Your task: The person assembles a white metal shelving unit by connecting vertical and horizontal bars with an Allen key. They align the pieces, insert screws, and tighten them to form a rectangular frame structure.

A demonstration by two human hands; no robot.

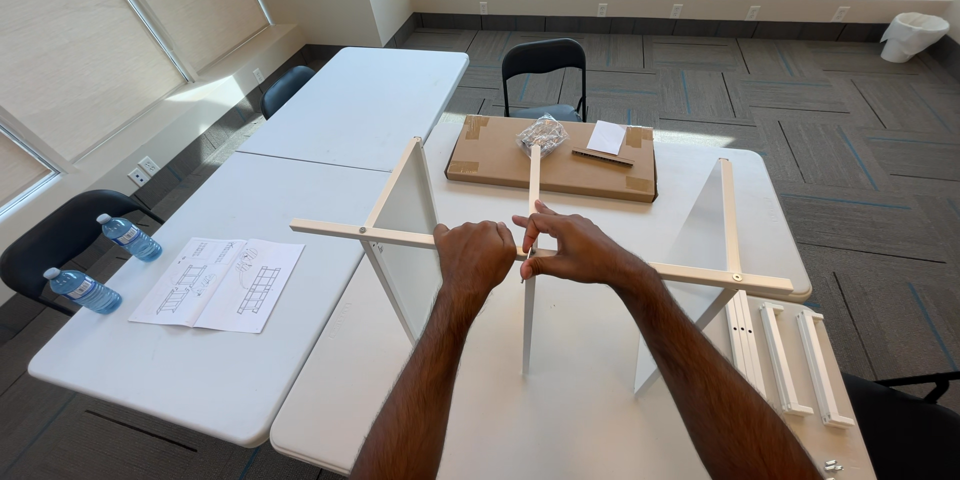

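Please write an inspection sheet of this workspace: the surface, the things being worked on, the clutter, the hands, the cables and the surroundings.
Surface: white folding tables pushed together, lit by sun.
Job's things: white shelf frame standing on the table, long rail across it, upright centre slat below the hands.
Clutter: cardboard box with a bag of hardware on it; instruction sheet; two water bottles; spare white rails.
Hands: left hand closed over the rail; right hand with fingers pinched at the joint.
Cables: nothing seen.
Surroundings: black chairs, carpet tiles, shaded windows, white bin.
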